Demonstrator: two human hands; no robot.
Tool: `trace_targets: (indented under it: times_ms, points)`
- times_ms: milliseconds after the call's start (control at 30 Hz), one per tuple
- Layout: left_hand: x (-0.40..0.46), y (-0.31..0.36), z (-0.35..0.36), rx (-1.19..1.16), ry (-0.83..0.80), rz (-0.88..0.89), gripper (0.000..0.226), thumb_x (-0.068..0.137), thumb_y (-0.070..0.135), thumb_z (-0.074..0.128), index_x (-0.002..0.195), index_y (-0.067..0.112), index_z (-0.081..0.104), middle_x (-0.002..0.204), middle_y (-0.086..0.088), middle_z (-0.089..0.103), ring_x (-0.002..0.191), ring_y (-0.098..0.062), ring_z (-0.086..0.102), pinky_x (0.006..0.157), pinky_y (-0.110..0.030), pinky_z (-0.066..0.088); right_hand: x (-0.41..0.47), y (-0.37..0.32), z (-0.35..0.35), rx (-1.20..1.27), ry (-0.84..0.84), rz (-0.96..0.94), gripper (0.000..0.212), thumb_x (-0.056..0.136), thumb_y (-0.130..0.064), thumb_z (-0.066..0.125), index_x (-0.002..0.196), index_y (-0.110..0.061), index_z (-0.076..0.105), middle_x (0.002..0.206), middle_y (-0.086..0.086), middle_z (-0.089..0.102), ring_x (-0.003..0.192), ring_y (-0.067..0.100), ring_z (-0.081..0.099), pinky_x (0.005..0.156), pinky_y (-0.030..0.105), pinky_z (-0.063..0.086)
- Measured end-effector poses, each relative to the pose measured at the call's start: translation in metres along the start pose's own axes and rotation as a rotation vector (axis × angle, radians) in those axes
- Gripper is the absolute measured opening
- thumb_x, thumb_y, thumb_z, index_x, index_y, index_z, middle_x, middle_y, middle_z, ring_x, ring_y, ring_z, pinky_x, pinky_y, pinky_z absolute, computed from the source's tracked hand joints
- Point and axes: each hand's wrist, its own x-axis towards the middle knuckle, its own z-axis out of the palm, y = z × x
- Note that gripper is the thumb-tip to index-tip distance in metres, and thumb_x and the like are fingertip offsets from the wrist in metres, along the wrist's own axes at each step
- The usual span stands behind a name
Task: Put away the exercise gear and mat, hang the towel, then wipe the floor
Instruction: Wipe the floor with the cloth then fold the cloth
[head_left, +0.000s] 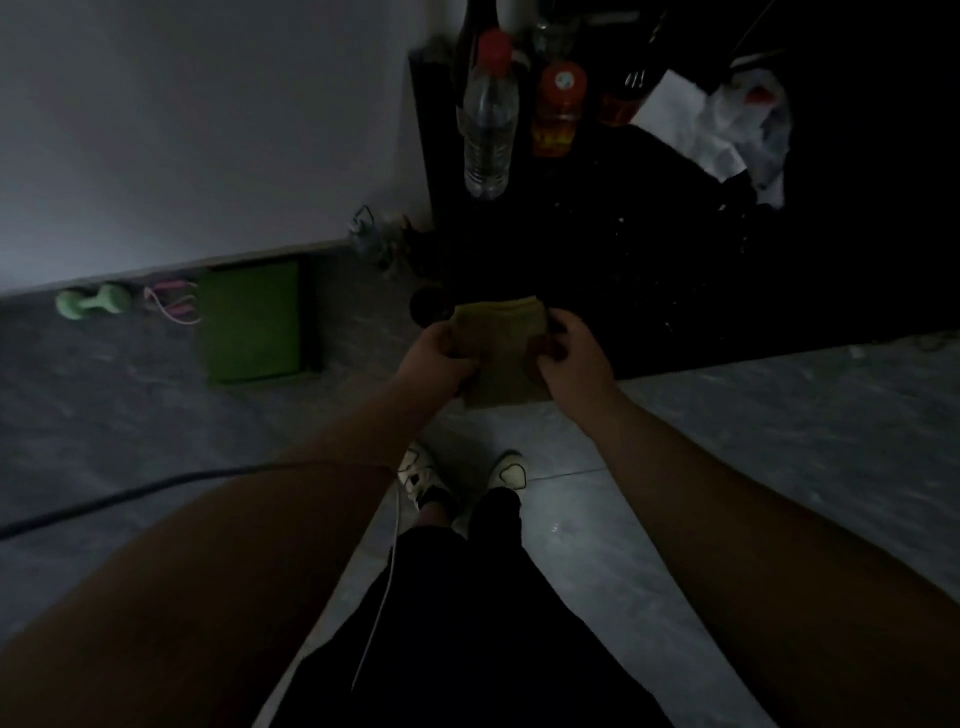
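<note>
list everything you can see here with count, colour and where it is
cloth: 1, olive yellow, folded, held in front of the dark counter
dumbbell: 1, light green, on the floor by the wall, far left
skipping rope: 1, pink, on the floor between the dumbbell and the mat
mat: 1, green, folded, on the floor against the wall
clear bottle: 1, red cap, on the dark counter
orange bottle: 1, on the counter right of the clear bottle
plastic bag: 1, white, on the counter, upper right
cable: 1, dark, across the floor at left
shoes: 2, white, on the floor tiles
left hand: grip on the cloth's left edge
right hand: grip on the cloth's right edge
</note>
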Motion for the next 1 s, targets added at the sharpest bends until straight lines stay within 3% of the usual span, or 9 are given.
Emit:
trace_targets:
  times_ms: [167, 267, 333, 433, 500, 567, 633, 833, 1000]
  points:
    - [0.028, -0.008, 0.004, 0.053, 0.001, 0.038, 0.08, 0.083, -0.004, 0.069, 0.15, 0.017, 0.031, 0.121, -0.003, 0.056, 0.116, -0.026, 0.059, 0.093, -0.049, 0.055, 0.035, 0.016, 0.002, -0.081, 0.0, -0.048, 0.063, 0.097, -0.008, 0.055, 0.151, -0.029, 0.031, 0.139, 0.006, 0.054, 0.125, 0.021, 0.052, 0.09, 0.028, 0.044]
    - [0.036, -0.016, 0.004, 0.118, -0.001, 0.091, 0.086, 0.084, -0.002, 0.069, 0.153, 0.024, 0.025, 0.114, 0.01, 0.055, 0.103, -0.009, 0.06, 0.078, -0.028, 0.058, 0.042, 0.025, 0.002, -0.175, -0.062, -0.084, 0.071, 0.095, -0.005, 0.056, 0.154, -0.031, 0.026, 0.148, 0.006, 0.046, 0.135, 0.023, 0.045, 0.102, 0.03, 0.041]
    - [0.035, -0.016, 0.008, 0.22, 0.025, 0.168, 0.083, 0.085, -0.002, 0.065, 0.152, 0.027, 0.027, 0.121, 0.012, 0.053, 0.108, -0.007, 0.058, 0.078, -0.018, 0.054, 0.043, 0.03, 0.002, -0.287, -0.049, -0.162, 0.076, 0.092, -0.005, 0.06, 0.155, -0.028, 0.025, 0.154, 0.005, 0.038, 0.141, 0.023, 0.037, 0.113, 0.034, 0.035]
    - [0.03, -0.016, 0.012, 0.554, 0.13, 0.308, 0.09, 0.085, 0.009, 0.068, 0.153, 0.037, 0.016, 0.154, -0.005, 0.027, 0.137, -0.027, 0.036, 0.101, -0.035, 0.044, 0.038, 0.029, 0.0, -0.541, 0.098, -0.341, 0.076, 0.086, -0.007, 0.062, 0.153, -0.018, 0.028, 0.159, 0.008, 0.027, 0.145, 0.027, 0.026, 0.118, 0.041, 0.029]
    - [0.027, -0.016, 0.01, 0.837, 0.225, 0.393, 0.097, 0.084, 0.019, 0.071, 0.154, 0.039, 0.007, 0.162, -0.005, 0.008, 0.146, -0.034, 0.017, 0.11, -0.047, 0.034, 0.034, 0.023, -0.001, -0.687, 0.104, -0.46, 0.078, 0.086, -0.01, 0.061, 0.155, -0.015, 0.025, 0.162, 0.009, 0.019, 0.149, 0.028, 0.017, 0.121, 0.04, 0.021]
    - [0.026, -0.017, 0.007, 1.049, 0.165, 0.468, 0.102, 0.084, 0.024, 0.072, 0.156, 0.034, 0.0, 0.165, -0.002, -0.005, 0.151, -0.031, -0.002, 0.116, -0.051, 0.022, 0.032, 0.019, 0.001, -0.823, 0.022, -0.564, 0.08, 0.088, -0.017, 0.058, 0.157, -0.013, 0.018, 0.165, 0.008, 0.011, 0.153, 0.027, 0.007, 0.122, 0.038, 0.011]
    - [0.033, -0.023, 0.003, 1.217, 0.003, 0.47, 0.101, 0.087, 0.029, 0.067, 0.157, 0.028, -0.007, 0.165, 0.001, -0.013, 0.15, -0.022, -0.017, 0.121, -0.051, 0.013, 0.036, 0.02, 0.005, -0.964, -0.069, -0.608, 0.084, 0.09, -0.026, 0.059, 0.158, -0.009, 0.012, 0.166, 0.01, 0.007, 0.153, 0.027, 0.003, 0.122, 0.037, 0.006]
    - [0.048, -0.032, -0.011, 1.32, -0.152, 0.421, 0.086, 0.098, 0.041, 0.048, 0.156, 0.021, -0.012, 0.164, -0.002, -0.018, 0.149, -0.022, -0.019, 0.122, -0.041, -0.006, 0.056, 0.028, 0.004, -1.128, -0.252, -0.503, 0.094, 0.095, -0.044, 0.055, 0.157, -0.006, -0.005, 0.166, 0.012, -0.007, 0.153, 0.026, -0.008, 0.123, 0.041, 0.001]
    - [0.04, -0.023, 0.0, 1.346, -0.109, 0.351, 0.087, 0.098, 0.041, 0.049, 0.156, 0.025, -0.013, 0.164, 0.0, -0.019, 0.15, -0.03, -0.018, 0.121, -0.046, -0.004, 0.056, 0.017, 0.005, -1.113, -0.295, -0.419, 0.095, 0.095, -0.043, 0.057, 0.157, -0.008, -0.006, 0.166, 0.009, -0.01, 0.153, 0.025, -0.009, 0.125, 0.044, 0.004]
